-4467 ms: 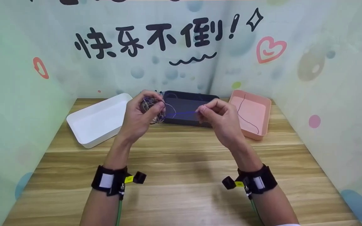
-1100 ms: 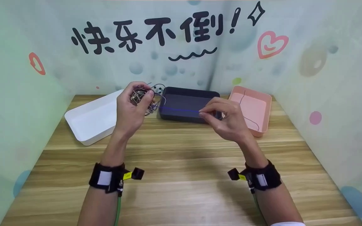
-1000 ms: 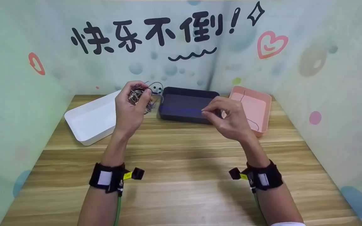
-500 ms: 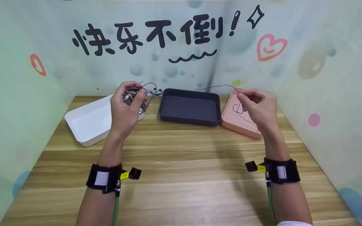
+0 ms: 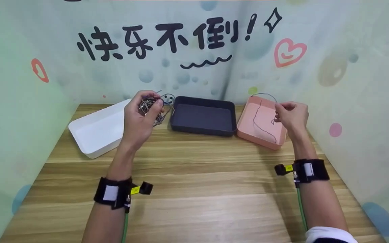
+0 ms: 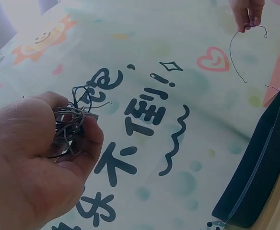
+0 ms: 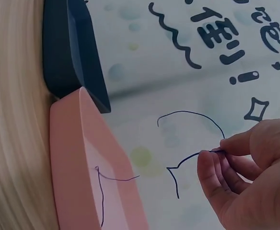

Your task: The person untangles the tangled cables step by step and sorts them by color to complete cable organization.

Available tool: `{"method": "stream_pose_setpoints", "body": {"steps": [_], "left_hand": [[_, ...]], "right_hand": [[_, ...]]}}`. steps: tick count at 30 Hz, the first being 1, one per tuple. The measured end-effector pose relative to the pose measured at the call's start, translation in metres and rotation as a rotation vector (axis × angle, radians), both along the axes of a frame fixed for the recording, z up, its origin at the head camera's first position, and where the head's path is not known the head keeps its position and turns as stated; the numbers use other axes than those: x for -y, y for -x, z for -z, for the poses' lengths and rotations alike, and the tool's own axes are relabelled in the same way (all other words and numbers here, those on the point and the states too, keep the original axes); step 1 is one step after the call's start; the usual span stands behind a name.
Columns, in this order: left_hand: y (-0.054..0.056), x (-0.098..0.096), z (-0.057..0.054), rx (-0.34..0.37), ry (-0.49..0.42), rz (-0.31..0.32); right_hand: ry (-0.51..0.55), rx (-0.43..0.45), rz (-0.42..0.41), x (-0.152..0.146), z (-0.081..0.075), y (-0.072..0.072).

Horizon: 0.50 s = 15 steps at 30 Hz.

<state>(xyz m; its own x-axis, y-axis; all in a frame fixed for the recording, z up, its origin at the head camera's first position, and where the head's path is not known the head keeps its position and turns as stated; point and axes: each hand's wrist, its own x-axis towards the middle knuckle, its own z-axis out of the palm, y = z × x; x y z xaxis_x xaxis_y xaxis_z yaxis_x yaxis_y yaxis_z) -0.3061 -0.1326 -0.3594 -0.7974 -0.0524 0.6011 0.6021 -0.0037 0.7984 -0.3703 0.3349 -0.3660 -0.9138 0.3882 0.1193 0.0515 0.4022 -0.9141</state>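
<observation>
My left hand (image 5: 137,126) grips a tangled bundle of thin wires (image 6: 72,125) between thumb and curled fingers, beside the white tray's right end. Loose loops and ends stick out past the fingertips. Out to the right, my right hand (image 5: 295,115) pinches a single thin blue wire (image 7: 183,111) by its middle between thumb and fingertips. One end arcs to the left and the other hangs down with a kink. That hand is over the right side of the pink tray (image 5: 260,143), where another dark thin wire (image 5: 254,122) lies in a loose curve.
A dark grey tray (image 5: 203,130) stands at the back middle, its corner right at the pink tray. The white tray (image 5: 105,150) sits angled at the back left. A printed curtain (image 5: 160,79) closes off the back of the wooden table (image 5: 194,189).
The blue wire, earlier stretched between both hands, has come free of the bundle. My right hand has carried it rightward over the pink tray. The left hand still holds the bundle, shifted slightly left.
</observation>
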Motion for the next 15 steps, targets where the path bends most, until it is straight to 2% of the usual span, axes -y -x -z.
{"method": "stream_pose_setpoints", "body": {"steps": [8,12,15], "left_hand": [[0.000,-0.002,0.001,0.000,-0.006,0.032],[0.000,-0.003,0.002,0.000,-0.005,0.045],[-0.001,-0.005,0.002,0.009,-0.001,0.053]], "right_hand": [[-0.289,0.049,0.130,-0.002,0.023,0.017],[-0.396,0.051,0.132,0.002,0.036,0.024],[-0.429,0.051,0.137,0.005,0.043,0.029]]}}
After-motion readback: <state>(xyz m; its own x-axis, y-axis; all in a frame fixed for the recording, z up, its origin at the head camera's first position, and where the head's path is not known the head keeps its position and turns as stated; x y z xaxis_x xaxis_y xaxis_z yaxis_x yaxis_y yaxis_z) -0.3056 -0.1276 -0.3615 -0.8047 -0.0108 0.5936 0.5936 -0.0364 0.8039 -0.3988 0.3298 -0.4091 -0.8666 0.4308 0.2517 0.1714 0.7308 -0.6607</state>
